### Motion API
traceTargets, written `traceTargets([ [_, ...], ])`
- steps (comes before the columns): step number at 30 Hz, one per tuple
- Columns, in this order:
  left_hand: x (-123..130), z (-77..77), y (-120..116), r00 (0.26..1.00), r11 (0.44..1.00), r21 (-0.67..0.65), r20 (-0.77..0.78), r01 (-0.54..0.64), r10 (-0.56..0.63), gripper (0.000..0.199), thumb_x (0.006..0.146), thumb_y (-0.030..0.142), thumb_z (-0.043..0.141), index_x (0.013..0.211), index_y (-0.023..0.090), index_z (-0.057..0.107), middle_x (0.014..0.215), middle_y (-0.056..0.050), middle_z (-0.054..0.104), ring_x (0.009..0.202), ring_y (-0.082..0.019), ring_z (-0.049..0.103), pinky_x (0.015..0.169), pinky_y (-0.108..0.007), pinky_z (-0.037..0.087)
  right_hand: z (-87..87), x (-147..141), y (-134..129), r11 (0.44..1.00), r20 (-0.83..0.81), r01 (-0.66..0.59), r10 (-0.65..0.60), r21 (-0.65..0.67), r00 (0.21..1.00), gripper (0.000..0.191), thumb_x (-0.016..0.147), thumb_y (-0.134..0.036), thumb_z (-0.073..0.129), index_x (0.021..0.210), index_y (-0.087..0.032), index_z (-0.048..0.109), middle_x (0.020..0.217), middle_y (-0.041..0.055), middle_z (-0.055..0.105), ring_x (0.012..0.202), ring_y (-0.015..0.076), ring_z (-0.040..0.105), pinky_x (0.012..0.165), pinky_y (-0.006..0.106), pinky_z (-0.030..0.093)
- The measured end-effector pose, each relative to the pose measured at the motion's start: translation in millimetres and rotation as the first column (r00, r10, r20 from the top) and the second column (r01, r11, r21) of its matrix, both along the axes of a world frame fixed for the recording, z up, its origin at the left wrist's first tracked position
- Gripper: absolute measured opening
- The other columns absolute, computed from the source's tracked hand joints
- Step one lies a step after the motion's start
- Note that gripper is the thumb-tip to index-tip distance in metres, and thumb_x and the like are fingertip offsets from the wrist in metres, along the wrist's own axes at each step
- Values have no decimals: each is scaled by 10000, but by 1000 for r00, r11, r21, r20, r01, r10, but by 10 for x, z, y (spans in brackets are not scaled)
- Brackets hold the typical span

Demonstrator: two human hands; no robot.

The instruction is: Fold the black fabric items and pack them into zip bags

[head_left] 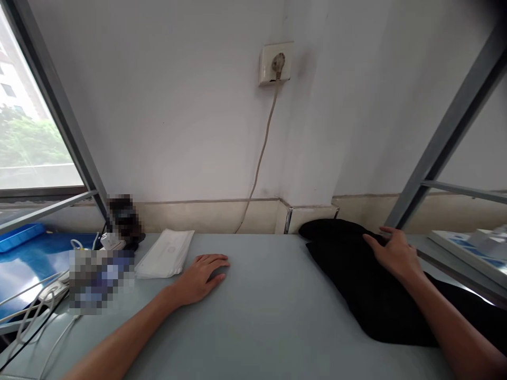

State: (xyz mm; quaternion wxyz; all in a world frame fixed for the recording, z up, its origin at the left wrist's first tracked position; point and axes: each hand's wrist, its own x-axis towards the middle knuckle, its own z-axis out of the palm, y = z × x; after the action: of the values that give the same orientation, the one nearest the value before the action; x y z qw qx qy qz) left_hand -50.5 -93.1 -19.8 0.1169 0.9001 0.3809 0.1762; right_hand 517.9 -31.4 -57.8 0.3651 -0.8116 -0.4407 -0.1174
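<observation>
My left hand (pixel 201 278) rests palm down on the grey tabletop (pixel 269 316), fingers extended and a little apart, with nothing in it. Just left of it lies a stack of white paper sheets or bags (pixel 166 253). On the right, my right hand (pixel 396 256) is over a black cloth item (pixel 368 295), thumb and fingers spread, touching its upper edge. The cloth lies flat on the table and runs off toward the right edge of the view.
A plug with a cable (pixel 263 150) hangs from a wall socket (pixel 276 64). Pixelated items, white cables (pixel 51 295) and a blue tray (pixel 21 236) are at left. Grey metal posts (pixel 447 116) flank the table; a white box (pixel 467 253) sits far right.
</observation>
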Motion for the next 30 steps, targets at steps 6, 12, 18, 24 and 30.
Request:
traceTargets([
  [6,3,-8,30,1000,1000,-8,-11,2,-2,396,1099,450,401,1426,324,586,1541,-35,551,1416,-248,501,1203,-457,373,165,-154,-73,1000,-17,-5,5,-9,1000,440,873,-527,487,1093,-234,729,1217,189,692,1221,484,514,988,616,368],
  [12,10,16,7,1000,1000,-9,-13,1,-1,391,1100,438,402,1424,320,587,1543,-34,548,1422,-249,495,1207,-459,370,399,-437,-303,979,153,-126,102,161,983,457,1017,-447,319,1245,-183,615,1269,200,645,1254,336,563,1050,405,408],
  [18,-7,-4,22,1000,1000,-9,-7,3,-3,382,1099,431,414,1423,323,584,1539,-35,550,1414,-250,500,1203,-466,372,490,-553,-400,978,229,-175,145,115,963,374,1052,-399,296,1147,-208,604,1144,206,711,1090,368,642,870,417,449],
  [24,-3,-12,35,1000,1000,-5,2,0,0,387,1101,433,401,1416,319,594,1534,-37,554,1406,-252,509,1196,-463,384,599,-654,-470,925,261,-319,367,-208,893,310,1053,-417,349,1021,-236,599,844,103,717,806,319,681,676,361,407],
  [30,10,-30,55,1000,1000,-7,4,-10,10,404,1100,448,390,1425,320,591,1539,-39,551,1413,-258,502,1202,-480,382,946,-1257,-634,734,94,-564,636,-377,766,329,1073,-439,336,905,-267,560,723,32,644,658,252,611,640,334,389],
])
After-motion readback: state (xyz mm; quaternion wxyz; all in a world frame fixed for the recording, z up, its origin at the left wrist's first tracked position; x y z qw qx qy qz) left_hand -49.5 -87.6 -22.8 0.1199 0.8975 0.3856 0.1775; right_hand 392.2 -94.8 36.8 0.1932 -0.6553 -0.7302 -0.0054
